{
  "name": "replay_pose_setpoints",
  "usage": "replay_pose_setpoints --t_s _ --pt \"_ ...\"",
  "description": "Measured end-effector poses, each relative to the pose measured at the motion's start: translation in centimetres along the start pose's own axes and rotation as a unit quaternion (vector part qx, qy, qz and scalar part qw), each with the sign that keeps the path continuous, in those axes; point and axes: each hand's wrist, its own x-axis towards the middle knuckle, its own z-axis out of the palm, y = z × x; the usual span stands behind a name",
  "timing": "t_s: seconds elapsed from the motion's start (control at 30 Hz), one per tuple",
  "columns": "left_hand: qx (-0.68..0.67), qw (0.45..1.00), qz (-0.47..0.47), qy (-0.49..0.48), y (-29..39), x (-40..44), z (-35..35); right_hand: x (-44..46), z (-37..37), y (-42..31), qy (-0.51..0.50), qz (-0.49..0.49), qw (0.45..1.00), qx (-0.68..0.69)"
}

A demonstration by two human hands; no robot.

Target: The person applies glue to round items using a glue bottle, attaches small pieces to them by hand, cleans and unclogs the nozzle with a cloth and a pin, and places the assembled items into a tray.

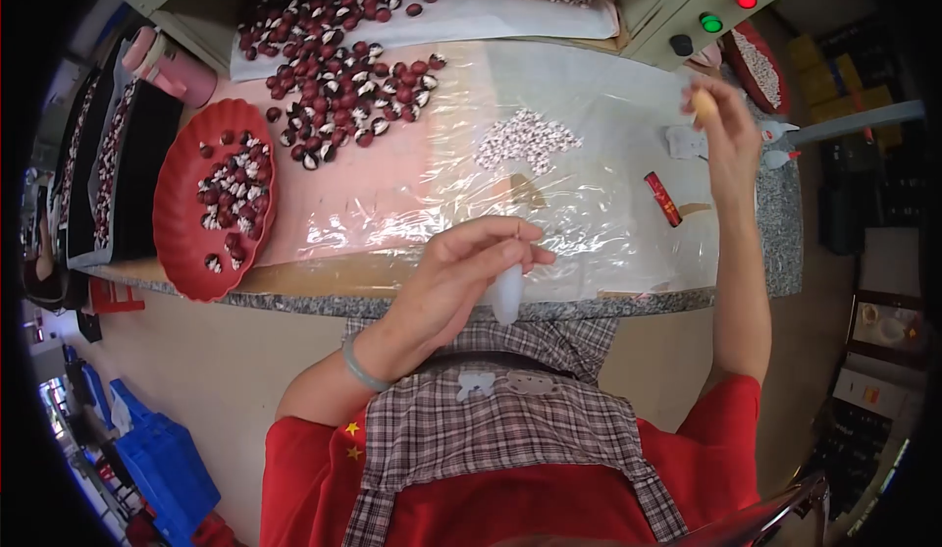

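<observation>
Left hand [476, 258] pinched narrow, one whitish tip [506, 297] below. Right hand [726, 125], can't tell its grip. One red tube [662, 200] between.

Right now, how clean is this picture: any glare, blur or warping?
Head view: bright glare streaks the clear plastic sheet; wide-angle warping bows the counter edge, and black fills the corners; the right hand looks slightly blurred; detail softens toward the rim, around the blue bag.

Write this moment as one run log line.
left hand: above table edge, fingers bent | right hand: raised | red tube: on sheet, untouched | speckled pieces: heaped on sheet
</observation>
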Motion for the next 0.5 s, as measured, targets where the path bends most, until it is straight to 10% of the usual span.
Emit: replay_pose_setpoints --t_s 0.2,0.5 --pt "-0.060 0.996 0.067 -0.004 -0.4 -0.3 -0.1 -13.0 6.5 -6.8 -0.225 0.086 0.967 0.077" --pt "-0.017 0.986 0.148 0.080 -0.8 -0.9 0.2 -17.8 11.8 -7.0 -0.145 0.129 0.961 0.198"
